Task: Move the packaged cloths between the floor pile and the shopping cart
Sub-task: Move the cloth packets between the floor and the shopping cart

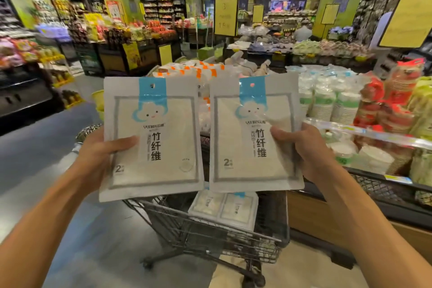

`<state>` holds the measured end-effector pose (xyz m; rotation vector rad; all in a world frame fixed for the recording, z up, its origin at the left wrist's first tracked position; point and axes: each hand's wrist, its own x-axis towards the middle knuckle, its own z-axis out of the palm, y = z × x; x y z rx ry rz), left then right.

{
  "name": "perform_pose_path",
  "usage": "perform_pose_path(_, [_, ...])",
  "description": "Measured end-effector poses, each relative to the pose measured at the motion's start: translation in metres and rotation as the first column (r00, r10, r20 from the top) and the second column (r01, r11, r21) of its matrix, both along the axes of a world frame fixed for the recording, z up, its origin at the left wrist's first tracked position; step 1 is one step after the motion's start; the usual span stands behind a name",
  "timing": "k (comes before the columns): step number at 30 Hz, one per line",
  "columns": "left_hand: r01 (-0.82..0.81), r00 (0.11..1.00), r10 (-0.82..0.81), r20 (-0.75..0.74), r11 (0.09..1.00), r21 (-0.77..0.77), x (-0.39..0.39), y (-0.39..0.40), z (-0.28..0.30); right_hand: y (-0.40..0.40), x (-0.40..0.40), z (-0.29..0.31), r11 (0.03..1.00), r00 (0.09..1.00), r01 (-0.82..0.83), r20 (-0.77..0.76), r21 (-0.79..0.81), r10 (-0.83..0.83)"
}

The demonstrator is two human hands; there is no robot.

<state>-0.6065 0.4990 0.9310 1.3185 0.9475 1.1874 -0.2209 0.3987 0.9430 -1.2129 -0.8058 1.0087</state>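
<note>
Left pack (153,138): pale grey with a blue top tab, a white smiling cloud outlined in blue, and black lettering; I see cream cloth inside.
Right pack (256,134): same grey, blue and cream design.
Cart (210,236): dark grey wire mesh.
Packs in cart (224,209): white and grey.
Floor (35,147): blue-grey.
Cups (327,103): white with green bands.

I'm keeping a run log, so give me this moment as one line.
left hand: holds left pack | right hand: holds right pack | both upright above cart | packs in cart: yes
</note>
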Motion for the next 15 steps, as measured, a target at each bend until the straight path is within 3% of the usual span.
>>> perform_pose_path(10, [0.141,0.99,-0.141,0.016,0.989,-0.034,-0.016,0.08,-0.028,0.06,-0.022,-0.013,0.998,0.998,0.059,0.014,-0.014,-0.059])
perform_pose_path(15, [0.075,0.997,-0.077,-0.022,0.993,-0.091,0.011,0.131,-0.047,0.104,0.001,-0.035,0.994,0.996,0.092,0.0,-0.057,-0.092])
